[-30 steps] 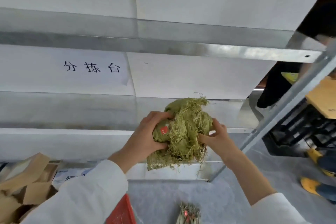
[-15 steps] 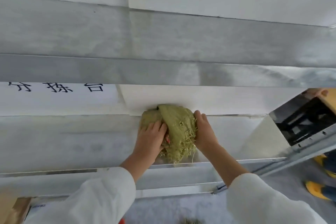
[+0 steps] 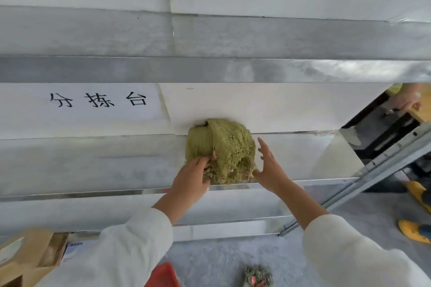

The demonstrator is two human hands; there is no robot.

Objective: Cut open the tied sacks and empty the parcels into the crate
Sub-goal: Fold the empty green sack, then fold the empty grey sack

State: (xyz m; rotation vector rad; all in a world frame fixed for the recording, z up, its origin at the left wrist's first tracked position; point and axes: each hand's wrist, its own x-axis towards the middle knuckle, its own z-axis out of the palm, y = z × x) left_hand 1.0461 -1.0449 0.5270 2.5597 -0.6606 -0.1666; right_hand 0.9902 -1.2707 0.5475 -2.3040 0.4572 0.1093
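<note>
– Metal desk (image 3: 93,165) is getting the limp green sack (image 3: 219,147) balled up against its back panel; weren't both hands squeezing it a second ago?
– Yep; right grip (image 3: 268,168) is now spreading clear, left grip (image 3: 190,179) is pressing flat fingers on the frayed hem; I'm guessing that one's emptied; front lip (image 3: 303,182) is sitting close, plenty of air toward the red crate (image 3: 163,275) below.

Tiered shelving of dull galvanised sheet metal (image 3: 93,163) fills view. Flat white board panels (image 3: 279,109) line back of each tier, seams visible. White paper sign with three black Chinese characters (image 3: 98,100) fixed at left. Upper metal ledge (image 3: 210,70) shows soft glare toward right. Slanted perforated steel strut (image 3: 373,170) braces right end. Grey speckled floor (image 3: 233,261) below. Beyond strut: dark black frame (image 3: 384,137), corner of light wooden tabletop (image 3: 422,114), pair of yellow shoes (image 3: 412,230). Light even, diffuse.
</note>
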